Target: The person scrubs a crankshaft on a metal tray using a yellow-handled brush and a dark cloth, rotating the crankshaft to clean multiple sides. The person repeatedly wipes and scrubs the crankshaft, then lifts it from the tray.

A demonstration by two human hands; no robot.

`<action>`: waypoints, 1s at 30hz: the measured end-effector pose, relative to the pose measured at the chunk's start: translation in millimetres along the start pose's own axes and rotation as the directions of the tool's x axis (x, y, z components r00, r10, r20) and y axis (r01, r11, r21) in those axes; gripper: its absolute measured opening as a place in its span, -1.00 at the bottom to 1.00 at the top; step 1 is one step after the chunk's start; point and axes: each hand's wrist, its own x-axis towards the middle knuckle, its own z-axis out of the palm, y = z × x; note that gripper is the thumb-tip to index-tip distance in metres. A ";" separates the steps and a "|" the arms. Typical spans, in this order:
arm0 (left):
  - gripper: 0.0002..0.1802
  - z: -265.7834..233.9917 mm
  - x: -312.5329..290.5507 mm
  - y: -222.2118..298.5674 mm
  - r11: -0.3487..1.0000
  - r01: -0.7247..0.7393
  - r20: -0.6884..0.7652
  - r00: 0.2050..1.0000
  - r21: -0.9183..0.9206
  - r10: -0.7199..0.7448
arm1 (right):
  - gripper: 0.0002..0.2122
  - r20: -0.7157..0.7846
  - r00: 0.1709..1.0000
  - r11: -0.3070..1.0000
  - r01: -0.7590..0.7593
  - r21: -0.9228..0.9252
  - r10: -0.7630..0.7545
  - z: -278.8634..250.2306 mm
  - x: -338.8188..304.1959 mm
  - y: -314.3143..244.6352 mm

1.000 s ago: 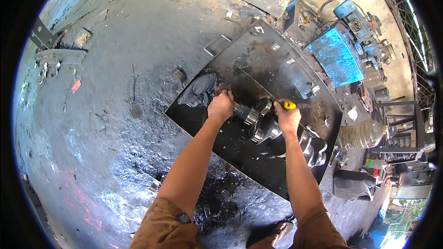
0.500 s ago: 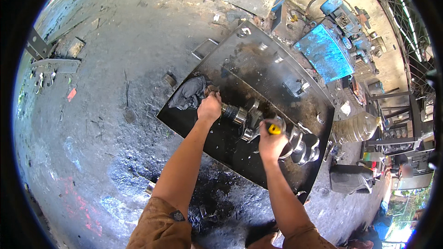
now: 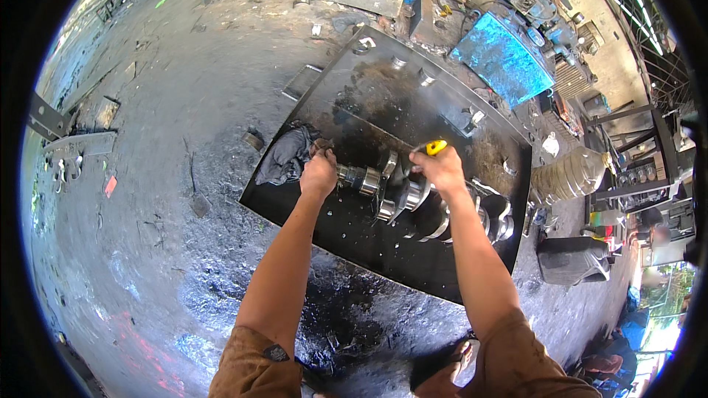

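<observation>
A shiny steel crankshaft [image 3: 371, 182] lies across a black, oily metal tray [image 3: 354, 232]. My left hand [image 3: 319, 175] is closed round its left end, where the fingers partly cover a rusty-brown part. Over the middle of the shaft is my right hand [image 3: 445, 168], closed on a yellow-handled tool [image 3: 436, 147] whose working end I cannot make out. My right forearm hides part of the shaft's right half. Beside my left hand, a dark crumpled rag [image 3: 284, 156] rests on the tray.
Small metal pieces [image 3: 472, 121] lie on the tray's far part. Past its right edge are a big clear plastic bottle [image 3: 568, 175] and a black jerrycan [image 3: 571, 259]. A blue machine [image 3: 505, 59] stands at the far right. A flat metal frame [image 3: 301, 81] lies beside the tray.
My right hand has moved up and away along the shaft with the yellow-handled tool. My left hand stays on the shaft's end. The whole view has shifted slightly.
</observation>
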 end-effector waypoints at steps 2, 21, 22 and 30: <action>-0.50 3.8 2.0 -1.9 1.000 -0.002 -0.025 1.000 -0.001 0.002 | -0.72 -0.027 0.994 0.967 0.095 -0.235 -0.104 -4.5 -25.8 5.5; -0.45 -1.6 0.2 1.4 0.999 0.029 0.015 0.999 -0.025 -0.029 | -0.89 -0.107 0.928 0.934 0.357 -0.019 -0.357 42.0 -187.7 54.4; -0.45 -1.4 0.2 1.7 0.998 0.066 0.032 0.997 -0.010 -0.066 | -0.88 -0.119 0.921 0.928 0.369 -0.043 -0.371 43.7 -186.9 56.5; -0.44 -1.2 -1.7 1.2 0.998 0.063 0.033 0.997 -0.027 -0.062 | -0.89 -0.062 0.857 0.858 0.505 -0.091 -0.511 -19.3 -146.0 34.5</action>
